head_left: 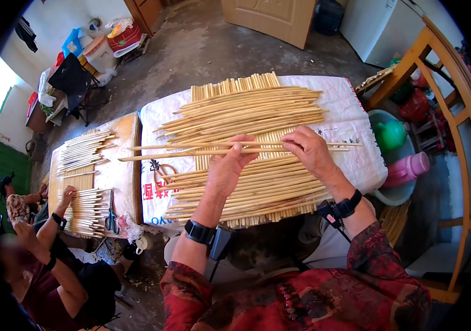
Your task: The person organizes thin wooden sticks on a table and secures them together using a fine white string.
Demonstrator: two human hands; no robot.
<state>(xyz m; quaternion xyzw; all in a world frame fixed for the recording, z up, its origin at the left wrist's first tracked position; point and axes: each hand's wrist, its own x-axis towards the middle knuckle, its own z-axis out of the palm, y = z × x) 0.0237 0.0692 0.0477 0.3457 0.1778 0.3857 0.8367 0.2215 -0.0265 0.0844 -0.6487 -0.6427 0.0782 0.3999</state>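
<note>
Plainly, red lettering (148,192) shows beside the stalks (252,186).

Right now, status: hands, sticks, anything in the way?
Left hand and right hand both gripping long tan sticks. More sticks laid beyond and nearer, over white sheet. No obstruction visible at either hand.

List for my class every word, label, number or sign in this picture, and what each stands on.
The wording is not copied here.
Large red characters: white woven sheet, lower left, partly under long straw-coloured sticks.
Blue lettering: same sheet, lower left edge.
Other marks on the sheet: too small to read.
Small red label: black box by the right wrist, too small to read.
</note>
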